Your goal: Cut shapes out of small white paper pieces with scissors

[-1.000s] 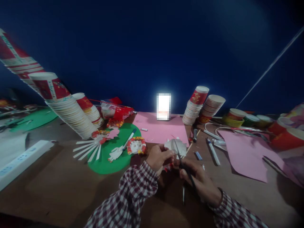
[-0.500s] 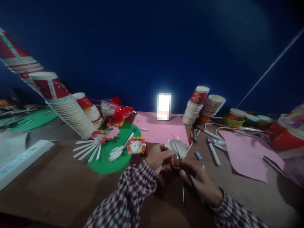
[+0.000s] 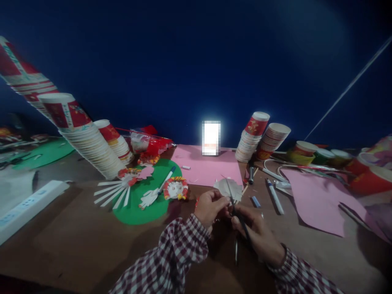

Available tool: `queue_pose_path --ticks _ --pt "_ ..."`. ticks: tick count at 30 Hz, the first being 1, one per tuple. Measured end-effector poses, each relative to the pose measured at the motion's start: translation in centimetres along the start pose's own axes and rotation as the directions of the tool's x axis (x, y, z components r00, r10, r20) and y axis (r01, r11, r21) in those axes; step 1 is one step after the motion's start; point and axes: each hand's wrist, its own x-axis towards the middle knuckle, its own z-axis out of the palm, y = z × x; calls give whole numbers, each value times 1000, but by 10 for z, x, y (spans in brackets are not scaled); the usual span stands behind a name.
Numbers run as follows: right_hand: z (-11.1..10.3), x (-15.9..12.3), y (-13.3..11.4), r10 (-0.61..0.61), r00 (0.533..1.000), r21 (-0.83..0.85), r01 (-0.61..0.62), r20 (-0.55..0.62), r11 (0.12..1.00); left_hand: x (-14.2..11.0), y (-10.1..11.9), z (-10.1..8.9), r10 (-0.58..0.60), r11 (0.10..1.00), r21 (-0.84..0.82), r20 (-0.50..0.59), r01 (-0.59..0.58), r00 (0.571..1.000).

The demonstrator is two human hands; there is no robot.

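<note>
My left hand [image 3: 211, 207] is closed, pinching a white cut-up paper cup piece [image 3: 229, 188] with red trim above the brown table [image 3: 76, 237]. My right hand [image 3: 260, 237] is closed round dark scissors [image 3: 235, 210], whose blades point up into the paper piece. Both hands meet near the table's middle, in checked sleeves.
A green paper disc [image 3: 143, 206] with paper-cup crafts lies to the left. Tall leaning cup stacks [image 3: 88, 143] stand behind it. Pink sheets [image 3: 208, 167] [image 3: 318, 204], pens [image 3: 275, 196], more cup stacks [image 3: 263, 136], a lit phone [image 3: 211, 137] and a white power strip [image 3: 27, 204] surround the hands.
My left hand shifted slightly right and down, turning the paper piece. The scissors stay in the paper.
</note>
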Motion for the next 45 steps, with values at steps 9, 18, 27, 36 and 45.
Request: queue_pose_path --ticks 9,18,27,36,45 --pt "-1 1 2 5 1000 -33 -5 16 999 2 -1 0 35 998 60 16 -36 999" --pt "-3 0 1 -13 999 -69 16 39 997 2 0 -1 27 998 58 32 -29 999" --pt "-4 1 1 -18 999 -105 23 49 994 2 3 -2 22 998 66 38 -25 999" --pt "-5 -2 3 -14 998 -107 20 64 994 3 5 -5 19 996 87 68 -25 997" --pt "-7 -2 5 7 998 -94 -1 65 996 6 4 -11 4 988 155 90 -18 996"
